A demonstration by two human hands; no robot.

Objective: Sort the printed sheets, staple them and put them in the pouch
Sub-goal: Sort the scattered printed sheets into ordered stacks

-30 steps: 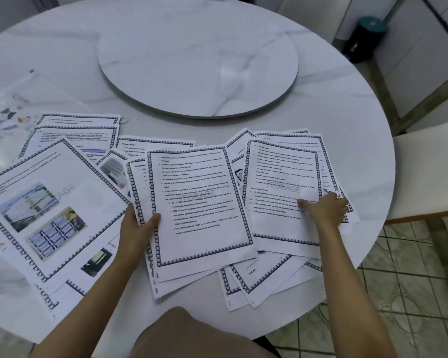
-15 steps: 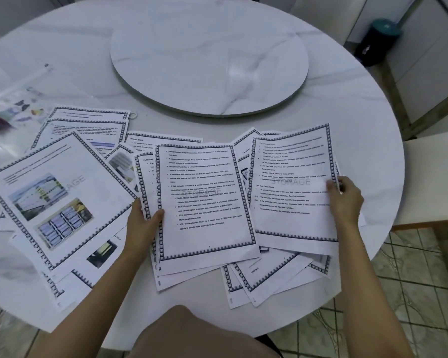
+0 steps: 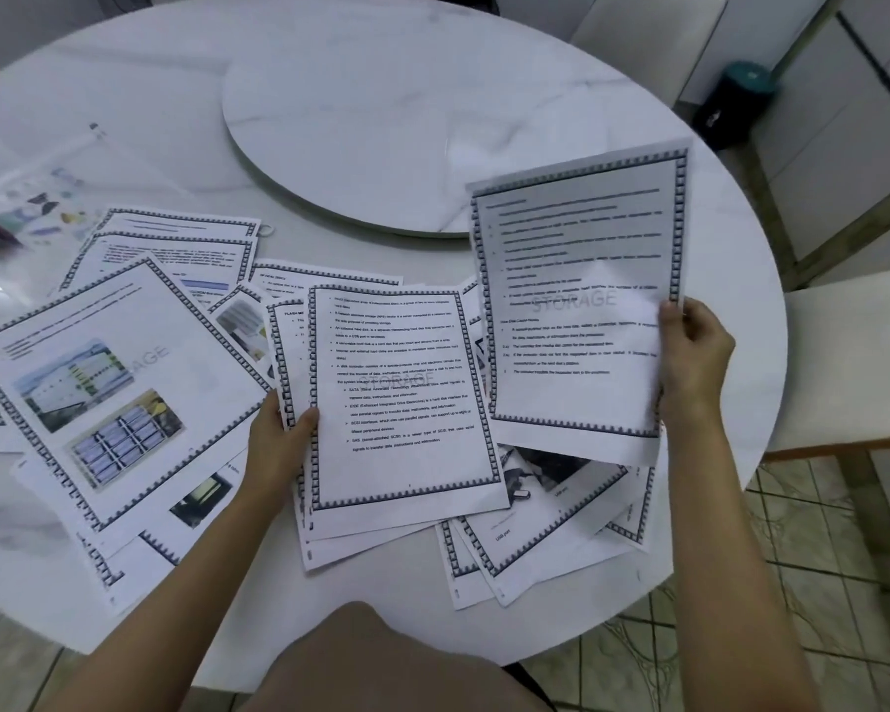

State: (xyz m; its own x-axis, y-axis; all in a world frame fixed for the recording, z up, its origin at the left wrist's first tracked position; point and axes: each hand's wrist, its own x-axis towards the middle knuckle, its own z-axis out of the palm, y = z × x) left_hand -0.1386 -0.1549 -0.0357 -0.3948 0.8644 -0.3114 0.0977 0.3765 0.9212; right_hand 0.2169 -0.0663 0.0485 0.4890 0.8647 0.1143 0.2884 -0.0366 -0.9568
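One at a time: pinched raised text sheet [image 3: 576, 310] with right hand [image 3: 694, 352] near tabletop's [image 3: 725, 238] right edge, gripped middle stack [image 3: 407, 403] with left hand [image 3: 278, 444]. Needed heading read before placing.

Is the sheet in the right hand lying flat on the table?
No, the right hand pinches the sheet by its right edge, holding it tilted up above the spread sheets.

Light: even, cool, fairly bright.
Glare: pale sheen on the turntable [image 3: 381, 120].
Blur: text on the raised sheet [image 3: 576, 300] smears.
Edges: wide-angle curving.
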